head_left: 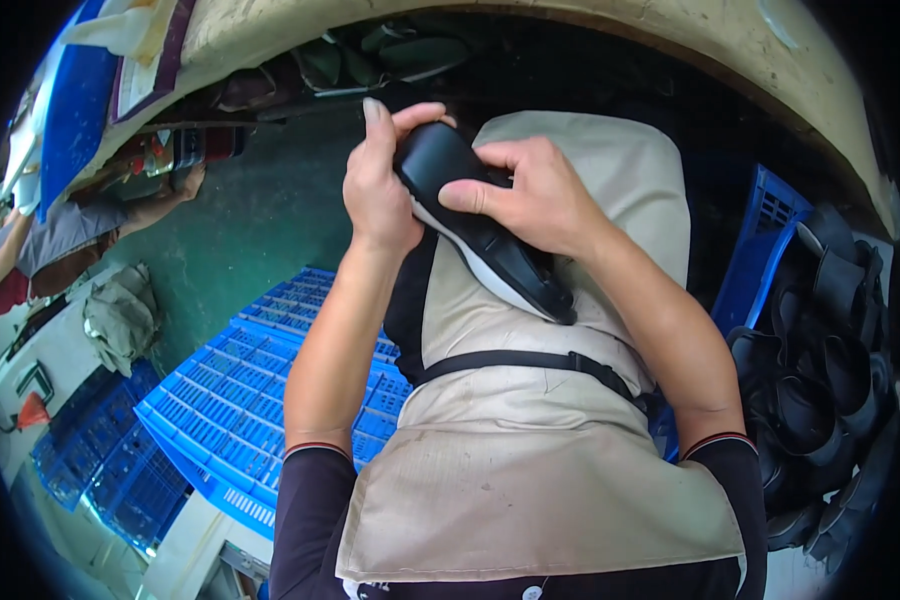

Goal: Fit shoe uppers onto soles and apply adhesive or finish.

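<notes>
A black shoe (467,238) with a pale sole edge lies slantwise above my lap, its rounded end up and away from me. My left hand (378,190) is wrapped around that far end from the left, thumb raised and fingertips curling over the top. From the right, my right hand (535,195) grips the shoe, its thumb pressed on the black upper and the other fingers partly hidden. The shoe's near end points down to the right, over my beige apron (560,490). A black strap (510,360) crosses the apron at the waist.
Blue plastic crates (230,385) stand at my left. At the right, many black shoe parts (810,390) are heaped by another blue crate (760,250). A worn table edge (590,15) curves ahead, with shoes (370,60) beneath. Another person's leg (155,210) shows far left.
</notes>
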Demonstrator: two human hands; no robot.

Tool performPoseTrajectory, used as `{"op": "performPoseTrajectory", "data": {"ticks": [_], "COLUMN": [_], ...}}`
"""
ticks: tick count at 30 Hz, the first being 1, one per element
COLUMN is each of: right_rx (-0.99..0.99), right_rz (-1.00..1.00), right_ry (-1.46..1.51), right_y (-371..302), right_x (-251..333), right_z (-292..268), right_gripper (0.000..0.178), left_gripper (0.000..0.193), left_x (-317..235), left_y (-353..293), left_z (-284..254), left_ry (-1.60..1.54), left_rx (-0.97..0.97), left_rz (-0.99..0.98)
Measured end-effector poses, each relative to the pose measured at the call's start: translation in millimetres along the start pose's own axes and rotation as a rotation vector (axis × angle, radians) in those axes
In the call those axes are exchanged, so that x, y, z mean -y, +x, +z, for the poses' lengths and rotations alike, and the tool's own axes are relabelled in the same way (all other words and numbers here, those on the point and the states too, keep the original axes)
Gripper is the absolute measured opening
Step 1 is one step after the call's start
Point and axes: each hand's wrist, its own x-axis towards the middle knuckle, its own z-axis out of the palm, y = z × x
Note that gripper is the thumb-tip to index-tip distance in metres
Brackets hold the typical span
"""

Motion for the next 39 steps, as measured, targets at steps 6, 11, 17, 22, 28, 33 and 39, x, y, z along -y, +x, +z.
{"op": "performPoseTrajectory", "data": {"ticks": [6,11,17,22,28,33,39], "right_rx": [0.100,0.010,0.230,0.343,0.324,0.279,0.336], "right_rz": [-0.070,-0.130,-0.014,0.191,0.242,0.237,0.346], "right_ry": [-0.090,0.282,1.185,0.617,0.447,0.233,0.267], "right_y": [-5.2,-12.3,-16.1,2.1,25.8,53.4,79.1], "right_x": [0.7,30.7,41.4,-0.6,-12.4,0.0,13.5], "right_z": [6.9,-25.6,-84.6,-50.7,11.3,57.2,76.4], "right_gripper": [0.039,0.051,0.068,0.062,0.055,0.045,0.036], "left_gripper": [0.081,0.068,0.091,0.086,0.087,0.087,0.088], "left_x": [1.5,-1.8,-111.2,-111.0,-87.3,-72.5,-73.9], "left_y": [6.1,-21.1,-23.3,1.4,25.1,39.2,41.4], "left_z": [-17.1,-1.8,1.8,-41.9,-95.4,-133.5,-162.6], "left_ry": [-0.080,-0.273,1.117,1.578,1.519,1.508,1.509], "left_rx": [0.037,0.153,0.442,0.508,0.477,0.505,0.500], "left_rz": [-0.116,-0.144,0.321,0.646,0.663,0.619,0.604]}}
